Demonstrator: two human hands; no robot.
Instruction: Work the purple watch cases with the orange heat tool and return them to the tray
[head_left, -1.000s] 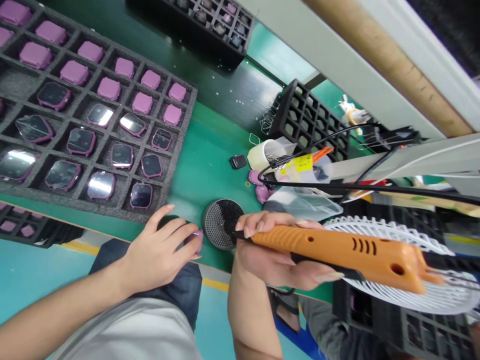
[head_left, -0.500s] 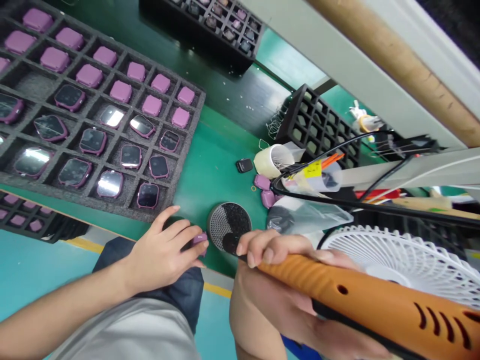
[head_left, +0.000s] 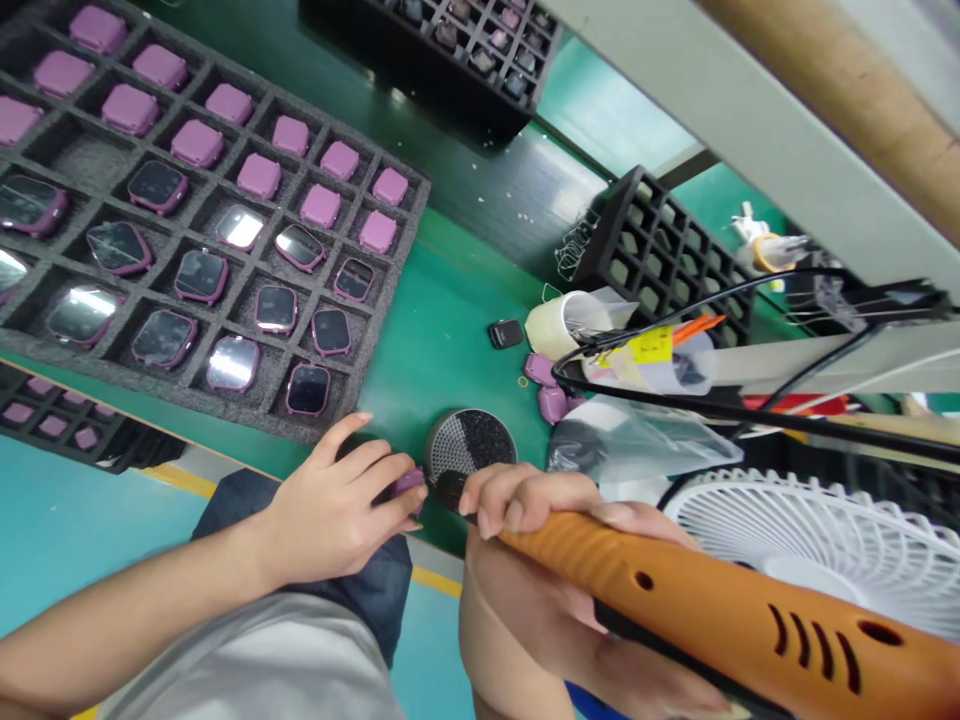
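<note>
My left hand (head_left: 337, 505) is closed on a small purple watch case (head_left: 409, 483) at the front edge of the green bench (head_left: 427, 330). My right hand (head_left: 540, 520) is wrapped round an orange electric screwdriver (head_left: 712, 610), whose dark tip sits right beside the purple case. A round black perforated dish (head_left: 472, 445) lies just behind both hands.
A grey foam tray (head_left: 225, 250) with several purple watch cases and screens fills the left. Black grid trays (head_left: 660, 260) stand behind. A tape roll (head_left: 551, 325), loose purple cases (head_left: 547, 385), a plastic bag (head_left: 637, 440), black cables and a white fan (head_left: 817, 540) crowd the right.
The screwdriver has swung closer to the camera and its tip has come down next to the purple case. My left hand has stayed on the case.
</note>
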